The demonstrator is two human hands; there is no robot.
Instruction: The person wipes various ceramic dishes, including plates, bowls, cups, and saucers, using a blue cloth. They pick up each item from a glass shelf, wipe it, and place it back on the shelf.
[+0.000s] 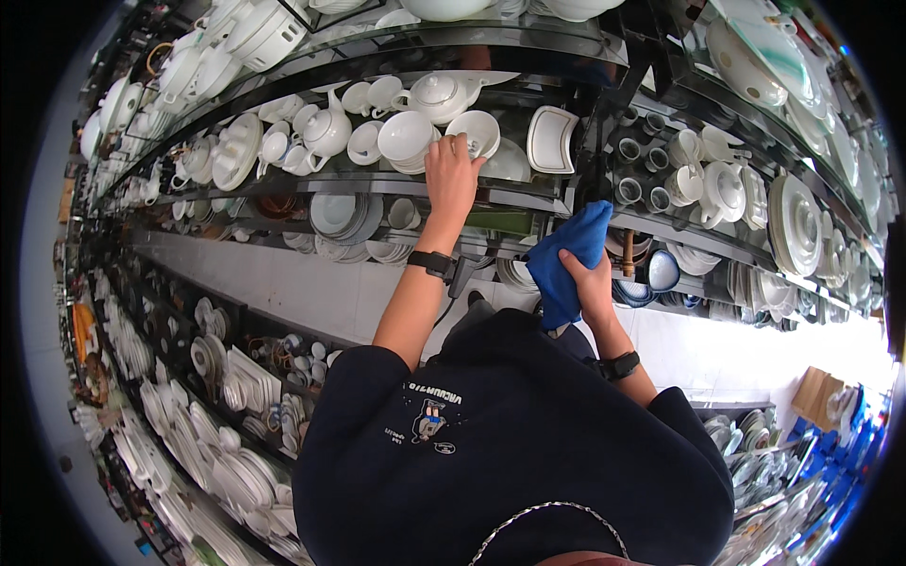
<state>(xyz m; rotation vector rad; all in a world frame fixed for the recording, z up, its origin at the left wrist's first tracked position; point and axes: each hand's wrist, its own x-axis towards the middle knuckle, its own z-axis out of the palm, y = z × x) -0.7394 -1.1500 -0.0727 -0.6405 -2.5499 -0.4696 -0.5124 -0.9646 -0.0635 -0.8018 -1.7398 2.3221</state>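
Observation:
My left hand (pixel 451 177) reaches to the shelf, its fingers closed at the near rim of a small white bowl (pixel 484 127). Left of that hand is a stack of white bowls (pixel 404 138), and behind it sits a white lidded teapot (pixel 438 95). A pale round dish (pixel 510 161) lies to the right of the bowl, partly covered. Farther right stands a white curved dish with a dark line round its edge (pixel 552 140). My right hand (pixel 590 275) grips a bunched blue cloth (pixel 569 253) in front of the shelf, thumb on top.
Dark shelf edges (pixel 377 179) run across in front of me. To the right are several small cups (pixel 629 148), another white teapot (pixel 724 191) and upright plates (pixel 796 224). Lower shelves hold stacked plates (pixel 340 215). Behind me at left, racks carry more white dishes (pixel 236 472).

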